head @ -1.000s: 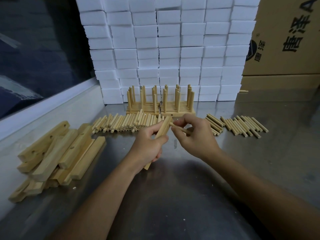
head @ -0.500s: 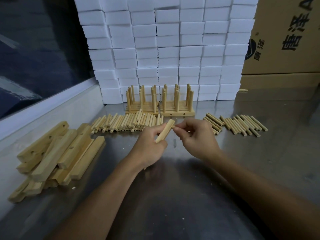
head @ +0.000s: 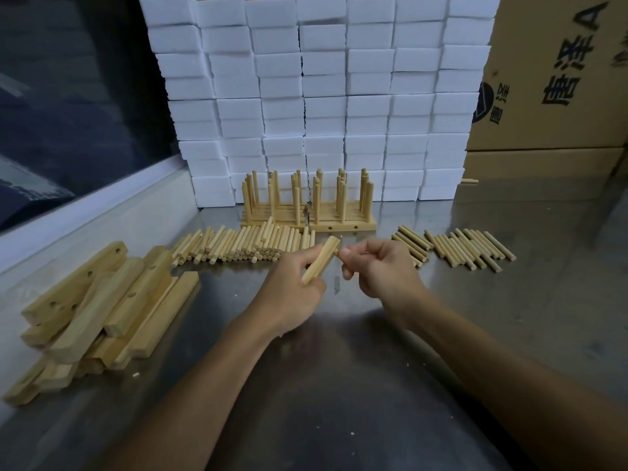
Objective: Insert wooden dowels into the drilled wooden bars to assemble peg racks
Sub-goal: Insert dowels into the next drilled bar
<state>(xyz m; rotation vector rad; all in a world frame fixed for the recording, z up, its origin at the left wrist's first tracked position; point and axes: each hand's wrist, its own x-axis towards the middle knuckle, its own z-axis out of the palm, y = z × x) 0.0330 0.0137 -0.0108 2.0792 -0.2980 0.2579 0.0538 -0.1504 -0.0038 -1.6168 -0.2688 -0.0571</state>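
Head view: left hand (head: 294, 290) grips a drilled wooden bar (head: 321, 260), right hand (head: 377, 270) pinches a dowel (head: 337, 254) at the bar's far end.
Bar's long axis runs near-left to far-right, tilted up; dowel comes in from the right, crosswise to the bar, tip touching or just entering a hole near the top, can't tell how deep. Right hand is the nearer one to the hole, so the push probably goes leftward against the left hand's hold. One bar and one dowel in hand. Loose dowels: two groups on the steel table (head: 339, 385), left dowel row (head: 244, 244) too many to count, right dowel group (head: 465, 248) roughly twenty. Finished peg racks (head: 307, 207) at the far centre, count unclear. Bar pile (head: 98, 311) at near left, about ten.
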